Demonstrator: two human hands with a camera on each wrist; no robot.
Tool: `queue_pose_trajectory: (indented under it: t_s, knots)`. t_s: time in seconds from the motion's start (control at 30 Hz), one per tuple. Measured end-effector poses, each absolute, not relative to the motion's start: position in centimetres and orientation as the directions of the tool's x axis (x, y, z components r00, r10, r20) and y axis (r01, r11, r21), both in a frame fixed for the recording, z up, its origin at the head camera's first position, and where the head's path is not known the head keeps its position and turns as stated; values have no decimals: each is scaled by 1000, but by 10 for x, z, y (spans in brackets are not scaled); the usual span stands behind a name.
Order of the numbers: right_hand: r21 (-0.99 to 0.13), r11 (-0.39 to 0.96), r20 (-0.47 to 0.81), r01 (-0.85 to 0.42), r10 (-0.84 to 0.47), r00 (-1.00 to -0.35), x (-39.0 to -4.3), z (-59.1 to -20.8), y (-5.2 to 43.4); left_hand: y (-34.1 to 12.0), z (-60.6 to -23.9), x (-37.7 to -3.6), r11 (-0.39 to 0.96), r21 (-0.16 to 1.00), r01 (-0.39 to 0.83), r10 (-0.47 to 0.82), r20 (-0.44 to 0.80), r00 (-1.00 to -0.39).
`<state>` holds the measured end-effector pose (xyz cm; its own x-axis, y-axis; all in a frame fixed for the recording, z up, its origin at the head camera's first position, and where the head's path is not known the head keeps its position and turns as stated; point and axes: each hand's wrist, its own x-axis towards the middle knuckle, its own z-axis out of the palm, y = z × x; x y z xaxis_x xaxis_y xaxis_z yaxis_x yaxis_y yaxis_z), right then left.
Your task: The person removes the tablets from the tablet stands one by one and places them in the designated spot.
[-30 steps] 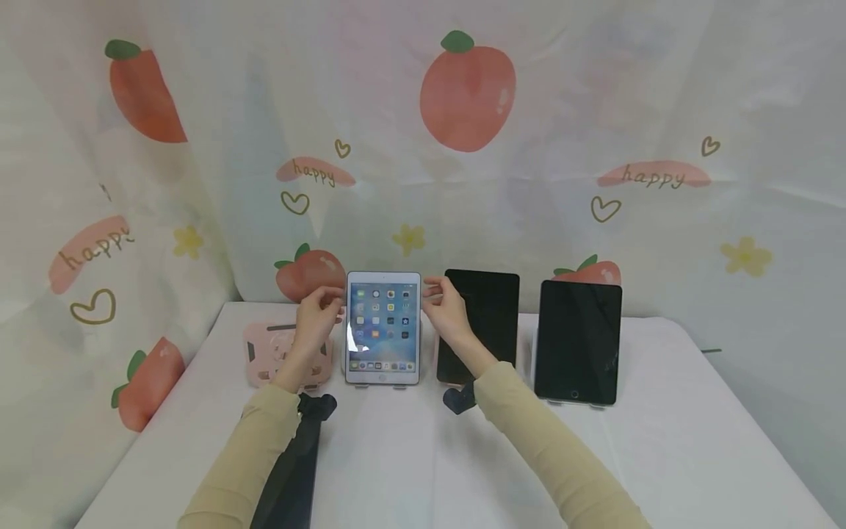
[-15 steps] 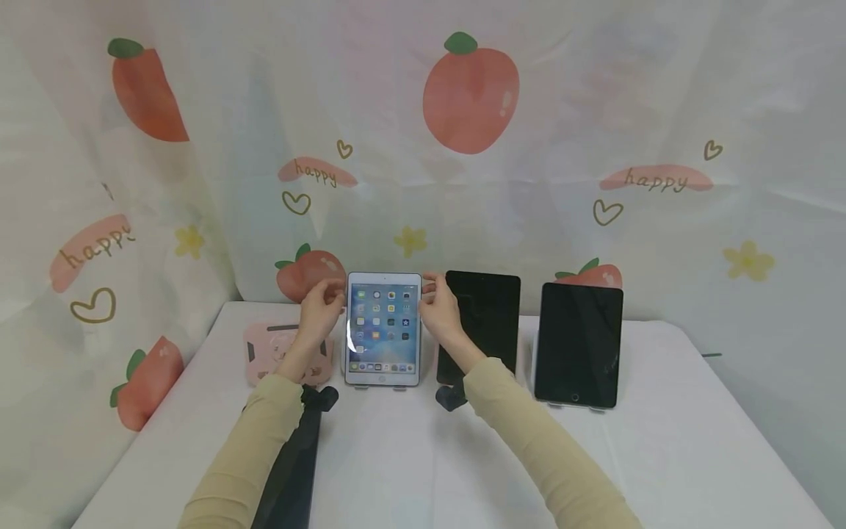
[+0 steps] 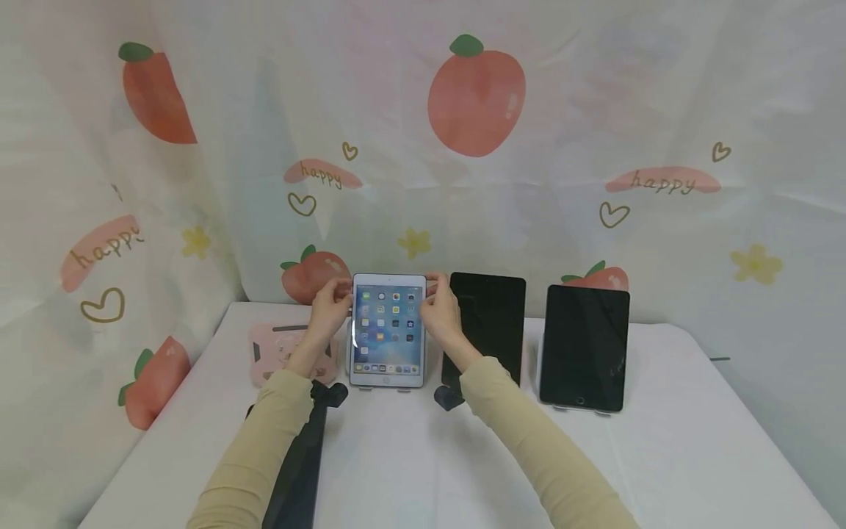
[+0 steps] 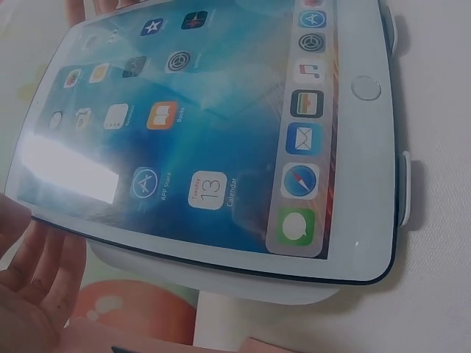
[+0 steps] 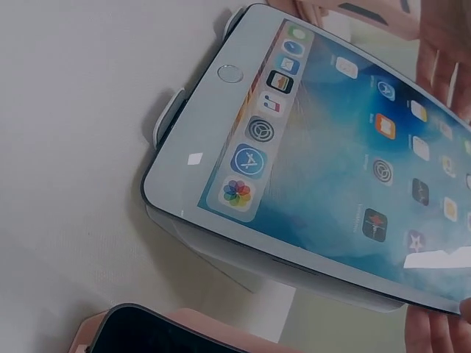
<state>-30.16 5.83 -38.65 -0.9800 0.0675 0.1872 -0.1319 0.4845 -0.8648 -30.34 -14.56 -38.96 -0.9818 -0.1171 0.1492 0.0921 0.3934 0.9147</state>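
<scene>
White-covered surface (image 3: 661,455), near edge: two tan sleeves. Mid-surface: lit tablet (image 3: 388,330), propped upright on a stand; left hand (image 3: 330,308) pinches its upper left edge, right hand (image 3: 439,308) its upper right. Pink stand (image 3: 264,353) just left; two dark tablets (image 3: 489,323) (image 3: 584,347) propped to the right. Behind: white curtain (image 3: 476,95) printed with peaches, hearts, "happy".

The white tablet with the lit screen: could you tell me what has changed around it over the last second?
Both hands closed in on the white tablet: the left hand and right hand, a second ago a little off its upper corners, now hold its top edge on either side. The tablet remains upright on its stand, screen lit. The two dark tablets and the pink stand are unchanged.
</scene>
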Motion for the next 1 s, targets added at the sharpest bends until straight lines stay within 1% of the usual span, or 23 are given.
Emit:
queue_pose_trajectory:
  t_s: [0.23,0.5,0.7,1.0]
  knots:
    - [-861,497,178,-111,89,-980,-302,-389,58,-144,-389,-304,392,915,91,-110,145,-983]
    - [-879,464,170,-107,95,-981,-303,-388,58,-143,-391,-308,398,914,79,-134,143,-981]
    - [-882,458,175,-114,93,-980,-303,-388,59,-142,-392,-308,398,914,74,-147,143,-979]
    - [-901,405,193,-153,61,-979,-300,-386,63,-143,-390,-307,350,934,64,-161,128,-979]
